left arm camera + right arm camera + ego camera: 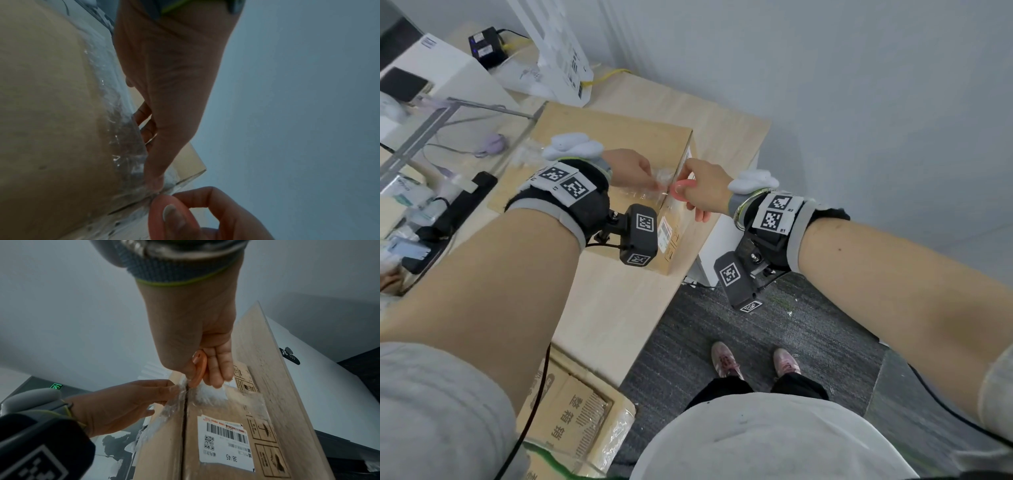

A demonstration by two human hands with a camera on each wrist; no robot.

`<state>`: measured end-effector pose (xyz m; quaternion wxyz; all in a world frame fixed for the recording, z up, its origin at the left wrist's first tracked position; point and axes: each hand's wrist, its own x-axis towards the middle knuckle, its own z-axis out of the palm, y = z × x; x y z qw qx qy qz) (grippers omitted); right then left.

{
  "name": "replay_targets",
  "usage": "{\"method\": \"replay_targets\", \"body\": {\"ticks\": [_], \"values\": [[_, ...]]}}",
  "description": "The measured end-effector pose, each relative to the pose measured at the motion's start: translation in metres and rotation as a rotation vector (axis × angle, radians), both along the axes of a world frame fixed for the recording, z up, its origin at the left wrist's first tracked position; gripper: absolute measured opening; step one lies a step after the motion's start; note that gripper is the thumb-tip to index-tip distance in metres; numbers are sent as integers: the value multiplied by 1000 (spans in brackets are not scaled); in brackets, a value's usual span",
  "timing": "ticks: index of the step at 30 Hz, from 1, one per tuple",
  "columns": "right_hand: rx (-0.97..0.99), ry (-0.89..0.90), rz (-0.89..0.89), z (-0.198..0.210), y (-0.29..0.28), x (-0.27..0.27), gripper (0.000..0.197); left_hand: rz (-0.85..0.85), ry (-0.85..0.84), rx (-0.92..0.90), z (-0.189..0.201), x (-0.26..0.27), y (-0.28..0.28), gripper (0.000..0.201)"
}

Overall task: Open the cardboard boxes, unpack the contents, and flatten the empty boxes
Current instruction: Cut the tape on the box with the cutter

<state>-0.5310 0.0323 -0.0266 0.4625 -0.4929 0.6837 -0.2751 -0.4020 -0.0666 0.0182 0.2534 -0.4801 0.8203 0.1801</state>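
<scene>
Right hand [702, 186]: pinches orange cutter [197, 368], slicing tape [174, 404] at the cardboard box [616, 144] seam.
Left hand [631, 169]: pinches loosened tape beside the cutter, keeping it taut.

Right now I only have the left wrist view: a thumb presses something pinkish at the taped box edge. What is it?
Observer: A small orange ring-shaped cutter, gripped by the right hand, its tip at the top of the cardboard box seam.
Operator: Is the other hand just resting there?
Observer: No, the left hand pinches a loose strip of clear tape beside that seam.
Operator: Anything printed on that box?
Observer: A white shipping label with a barcode sits on the face below the cutter.
</scene>
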Motion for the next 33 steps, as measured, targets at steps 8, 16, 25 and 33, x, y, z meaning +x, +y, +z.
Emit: {"method": "replay_targets", "body": {"ticks": [8, 16, 25, 33], "values": [[36, -163, -5, -7, -1, -5, 6, 87, 187, -29, -11, 11, -1, 35], [30, -148, 5, -5, 0, -3, 6, 111, 265, -79, -13, 10, 3, 37], [35, -119, 73, -5, 3, 5, 13, 154, 320, -109, -13, 8, 7, 34], [66, -101, 171, 4, 3, -5, 13, 183, 335, -212, -25, 9, 4, 43]]}}
